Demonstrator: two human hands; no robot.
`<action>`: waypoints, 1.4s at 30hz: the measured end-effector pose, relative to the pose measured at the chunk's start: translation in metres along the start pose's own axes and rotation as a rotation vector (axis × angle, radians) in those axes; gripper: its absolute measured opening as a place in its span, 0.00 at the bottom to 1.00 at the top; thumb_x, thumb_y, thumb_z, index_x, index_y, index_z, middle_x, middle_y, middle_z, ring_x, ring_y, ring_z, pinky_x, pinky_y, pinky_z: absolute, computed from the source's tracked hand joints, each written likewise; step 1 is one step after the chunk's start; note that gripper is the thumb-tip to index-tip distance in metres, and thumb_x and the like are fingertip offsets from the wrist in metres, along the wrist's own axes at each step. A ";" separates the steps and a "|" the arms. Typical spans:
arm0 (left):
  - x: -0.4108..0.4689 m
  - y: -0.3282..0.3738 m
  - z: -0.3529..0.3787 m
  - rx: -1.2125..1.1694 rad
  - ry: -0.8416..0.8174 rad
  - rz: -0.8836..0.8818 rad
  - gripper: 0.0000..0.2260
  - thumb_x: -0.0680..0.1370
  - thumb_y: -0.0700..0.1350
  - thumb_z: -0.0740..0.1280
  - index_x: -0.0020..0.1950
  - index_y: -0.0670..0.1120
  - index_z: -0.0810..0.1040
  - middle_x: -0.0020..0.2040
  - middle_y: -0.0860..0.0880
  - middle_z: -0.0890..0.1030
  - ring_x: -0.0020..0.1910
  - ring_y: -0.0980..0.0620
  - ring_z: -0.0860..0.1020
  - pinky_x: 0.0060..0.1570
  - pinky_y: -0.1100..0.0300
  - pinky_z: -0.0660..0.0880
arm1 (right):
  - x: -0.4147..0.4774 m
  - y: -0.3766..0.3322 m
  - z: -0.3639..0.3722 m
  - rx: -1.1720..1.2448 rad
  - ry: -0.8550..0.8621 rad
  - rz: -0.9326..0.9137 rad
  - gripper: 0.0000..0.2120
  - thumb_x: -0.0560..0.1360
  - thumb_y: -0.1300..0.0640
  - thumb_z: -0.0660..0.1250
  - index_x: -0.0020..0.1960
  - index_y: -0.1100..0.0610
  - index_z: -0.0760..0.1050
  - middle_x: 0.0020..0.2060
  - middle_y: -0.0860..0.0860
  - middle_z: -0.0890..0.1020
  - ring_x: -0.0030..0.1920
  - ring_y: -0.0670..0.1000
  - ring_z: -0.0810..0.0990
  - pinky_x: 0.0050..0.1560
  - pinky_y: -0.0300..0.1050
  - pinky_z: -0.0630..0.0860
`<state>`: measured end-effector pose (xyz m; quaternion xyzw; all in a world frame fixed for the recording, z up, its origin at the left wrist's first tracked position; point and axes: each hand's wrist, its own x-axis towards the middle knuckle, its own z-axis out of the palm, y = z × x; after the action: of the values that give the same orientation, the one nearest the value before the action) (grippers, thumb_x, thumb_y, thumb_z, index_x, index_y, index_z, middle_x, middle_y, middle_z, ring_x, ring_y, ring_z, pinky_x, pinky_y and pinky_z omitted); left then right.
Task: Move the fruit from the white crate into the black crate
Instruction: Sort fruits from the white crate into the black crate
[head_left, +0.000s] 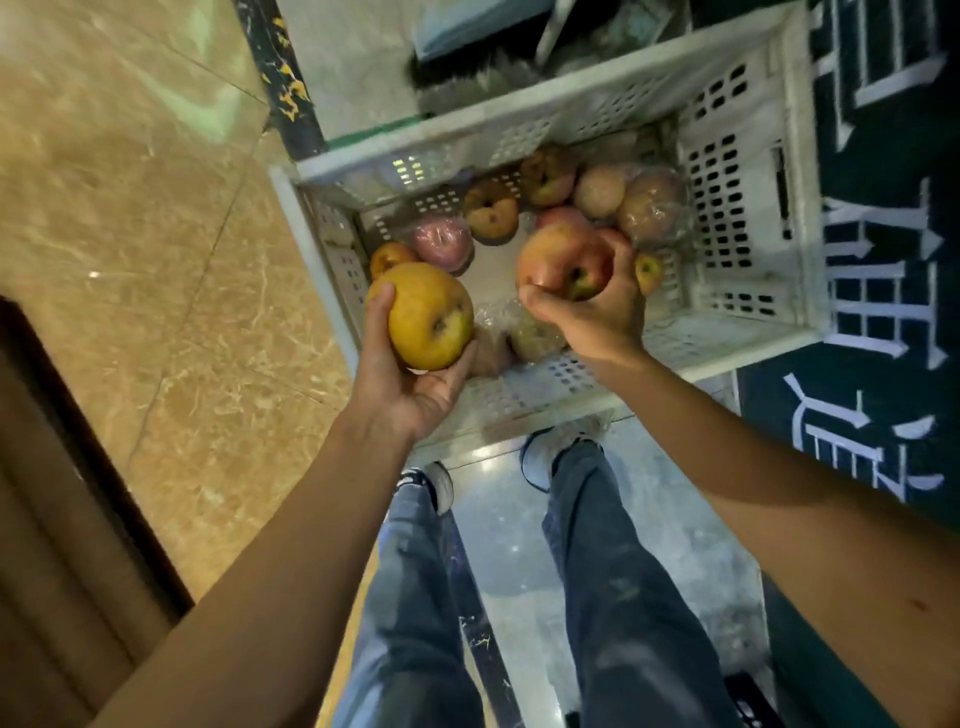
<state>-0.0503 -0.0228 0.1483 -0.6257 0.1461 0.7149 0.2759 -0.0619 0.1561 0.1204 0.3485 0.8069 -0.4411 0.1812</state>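
The white perforated plastic crate (737, 218) occupied the upper centre of the frame, standing on the floor ahead of the person's feet. Both hands were over its near half, each carrying one fruit.

The left hand (410, 374), at centre left, cupped a large yellow-orange apple with a dark blemish (428, 314) from below. The thumb lay along the apple's left side and the fingers curled under its right, so the palm bore the weight. This apple sat level with the crate's near-left rim, apparently already lifted clear of the load.

The right hand (597, 306), at centre right, was closed from above around a red-and-yellow apple (566, 260). Thumb and fingers wrapped its sides, which suited a straight lift out of the pile.

The remaining fruit (545, 176) lay on the crate floor towards the far wall, some pieces in clear plastic wrap (654, 208). A fair number were left, so the transfer was judged to be well short of complete.

The black crate was not in view; its direction could not be told. Taking one fruit per hand probably halved the trips.
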 end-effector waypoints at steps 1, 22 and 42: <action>-0.012 0.000 0.003 0.002 -0.004 0.004 0.34 0.67 0.59 0.73 0.65 0.40 0.72 0.59 0.38 0.79 0.57 0.41 0.80 0.49 0.44 0.79 | -0.009 -0.008 -0.009 0.025 -0.032 -0.011 0.42 0.59 0.52 0.79 0.69 0.52 0.64 0.50 0.42 0.72 0.56 0.50 0.74 0.53 0.43 0.71; -0.120 0.007 -0.011 0.094 -0.011 0.092 0.37 0.63 0.58 0.74 0.65 0.40 0.71 0.58 0.37 0.79 0.51 0.41 0.82 0.47 0.48 0.80 | -0.099 -0.081 -0.079 0.974 -0.750 0.326 0.54 0.47 0.42 0.81 0.69 0.51 0.65 0.65 0.56 0.73 0.57 0.54 0.80 0.46 0.48 0.81; -0.125 -0.002 -0.009 0.083 -0.063 0.100 0.35 0.66 0.60 0.71 0.65 0.39 0.71 0.54 0.37 0.81 0.48 0.40 0.83 0.46 0.49 0.81 | -0.110 -0.089 -0.072 0.507 -0.489 -0.011 0.48 0.46 0.50 0.79 0.64 0.47 0.67 0.51 0.44 0.76 0.48 0.49 0.78 0.35 0.38 0.76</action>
<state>-0.0341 -0.0528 0.2689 -0.5829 0.1980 0.7404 0.2698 -0.0492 0.1399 0.2780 0.2622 0.6063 -0.6988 0.2746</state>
